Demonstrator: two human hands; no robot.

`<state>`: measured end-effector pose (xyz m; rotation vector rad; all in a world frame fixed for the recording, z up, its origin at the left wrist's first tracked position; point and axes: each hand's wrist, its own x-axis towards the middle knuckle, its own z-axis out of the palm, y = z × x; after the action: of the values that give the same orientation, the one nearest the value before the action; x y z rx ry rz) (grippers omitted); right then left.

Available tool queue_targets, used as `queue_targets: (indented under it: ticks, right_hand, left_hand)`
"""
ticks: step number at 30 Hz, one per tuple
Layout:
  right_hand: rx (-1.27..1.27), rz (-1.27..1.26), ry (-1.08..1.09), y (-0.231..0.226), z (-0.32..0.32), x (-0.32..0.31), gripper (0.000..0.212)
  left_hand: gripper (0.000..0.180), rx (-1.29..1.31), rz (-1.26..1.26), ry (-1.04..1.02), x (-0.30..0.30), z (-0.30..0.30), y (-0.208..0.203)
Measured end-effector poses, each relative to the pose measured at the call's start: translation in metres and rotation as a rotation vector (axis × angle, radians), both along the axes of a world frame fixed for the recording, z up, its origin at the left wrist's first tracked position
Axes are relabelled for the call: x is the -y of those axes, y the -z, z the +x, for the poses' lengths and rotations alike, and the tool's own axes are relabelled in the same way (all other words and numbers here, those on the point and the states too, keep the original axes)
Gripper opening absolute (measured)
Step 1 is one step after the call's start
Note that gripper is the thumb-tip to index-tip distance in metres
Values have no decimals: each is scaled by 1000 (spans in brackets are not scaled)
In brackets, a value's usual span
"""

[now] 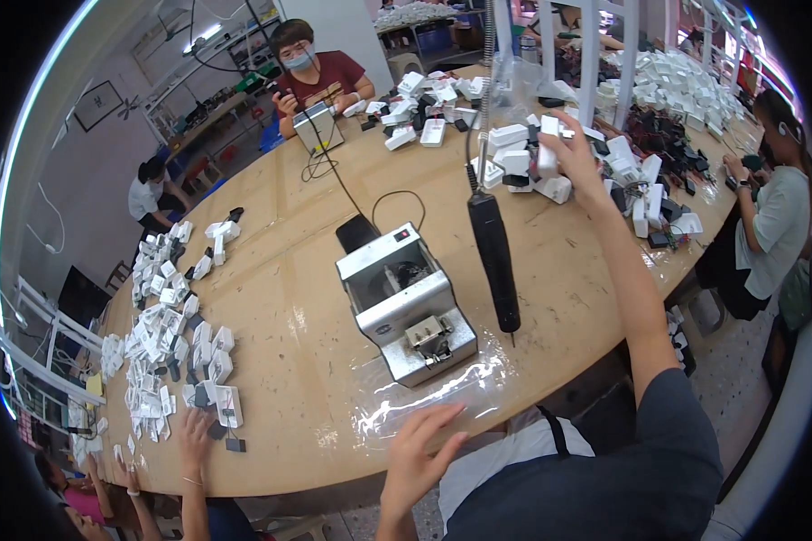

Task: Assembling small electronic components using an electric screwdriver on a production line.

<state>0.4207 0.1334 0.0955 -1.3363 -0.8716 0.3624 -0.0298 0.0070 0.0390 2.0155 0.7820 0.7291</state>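
Observation:
My right hand reaches out to the far right with its fingers closed around a white plastic casing. Beside it lies a pile of similar white casings with dark parts among them. My left hand is at the near table edge, fingers stretched and thumb apart, holding nothing. Just beyond that hand stands a metal bench machine with a small clamp-like fixture on its front. A black electric screwdriver hangs upright from a coiled cable, between the machine and my right arm.
White casings cover the left side of the table, where a co-worker's hand rests. A masked person sits opposite behind a small box-shaped device. Another person works at the right. White posts rise behind the right pile.

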Motion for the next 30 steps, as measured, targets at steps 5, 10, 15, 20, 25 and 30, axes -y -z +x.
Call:
queue_targets:
  ticks: [5,10,15,20,25,30]
  right_hand:
    - [-51,48,-405,-44,-51,118,69]
    - [-316,-42,-908,-50,-126,176,91]
    - [-474,-27,-1107,-11,-178,187,98]
    - [-123,42,-997,58,-212,189,86]
    - [602,169,-704,124,-255,190,66]
    - [948,113,-468,152,-287,203,48]
  left_hand:
    - [56,213,308,28,2,62,-24]
    - [68,360,272,20,9,110,-29]
    - [32,603,-641,169,26,71,-8]
    - [20,318,-645,-34,21,-1,-9]
    - [17,115,-227,-159,11,-35,14]
    - [27,-236,202,-335,11,-24,14]
